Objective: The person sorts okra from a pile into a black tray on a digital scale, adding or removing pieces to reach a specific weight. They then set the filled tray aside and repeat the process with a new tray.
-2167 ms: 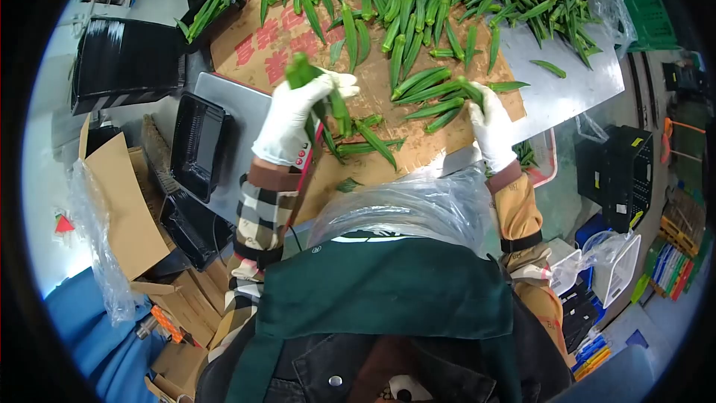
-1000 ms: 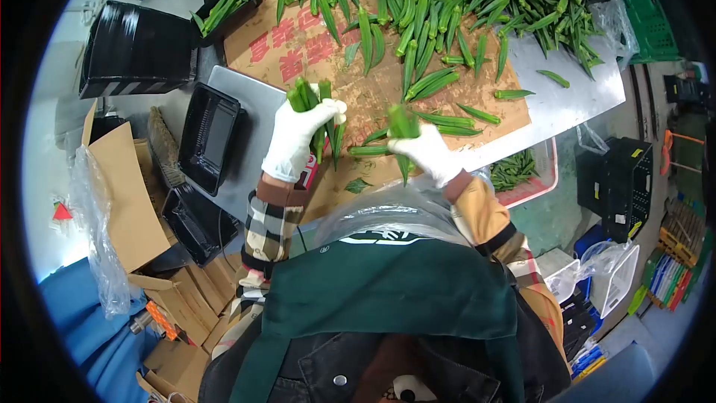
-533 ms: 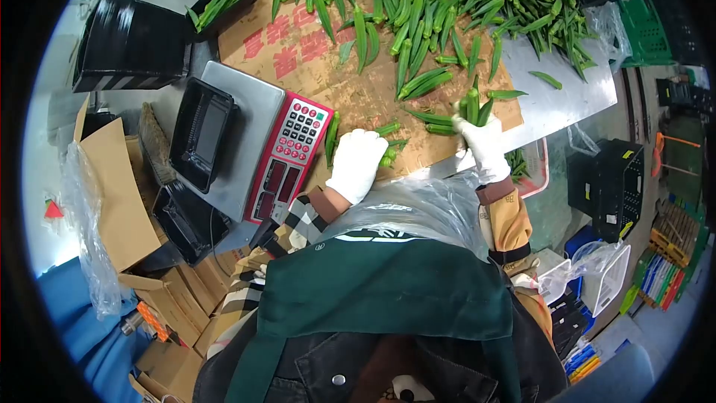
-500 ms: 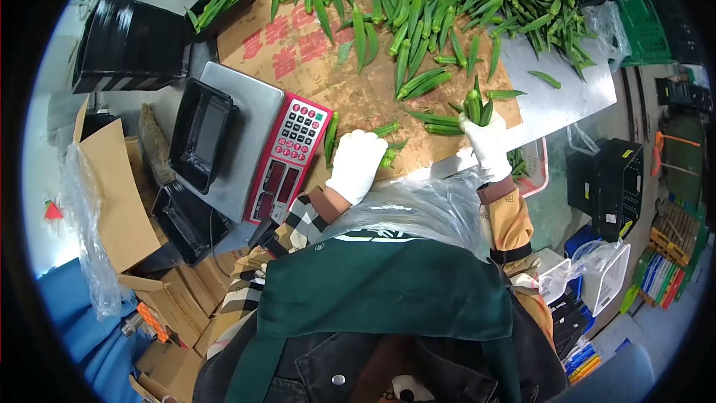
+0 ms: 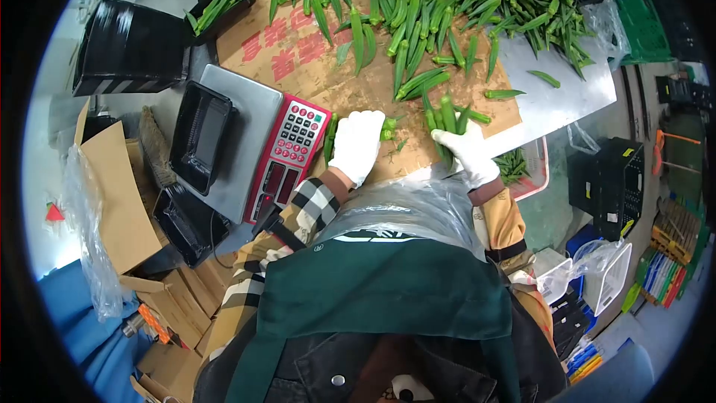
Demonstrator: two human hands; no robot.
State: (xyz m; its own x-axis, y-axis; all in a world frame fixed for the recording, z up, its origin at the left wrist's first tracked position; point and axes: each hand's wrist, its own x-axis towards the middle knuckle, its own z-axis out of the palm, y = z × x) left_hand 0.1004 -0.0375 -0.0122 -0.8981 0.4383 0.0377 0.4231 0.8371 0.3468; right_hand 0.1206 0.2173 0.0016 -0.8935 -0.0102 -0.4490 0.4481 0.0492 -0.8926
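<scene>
from afar i'm watching right hand (image 5: 466, 151) holding small okra bunch (image 5: 447, 113) over cardboard (image 5: 321, 89); left hand (image 5: 358, 145) is resting curled, palm-down, beside scale (image 5: 287, 145), okra ends (image 5: 388, 131) showing at its edge; whether it's gripping, i cannot tell; i'm advising light, even pressure, bunch lying aligned, hard squeezing risking bruises
</scene>
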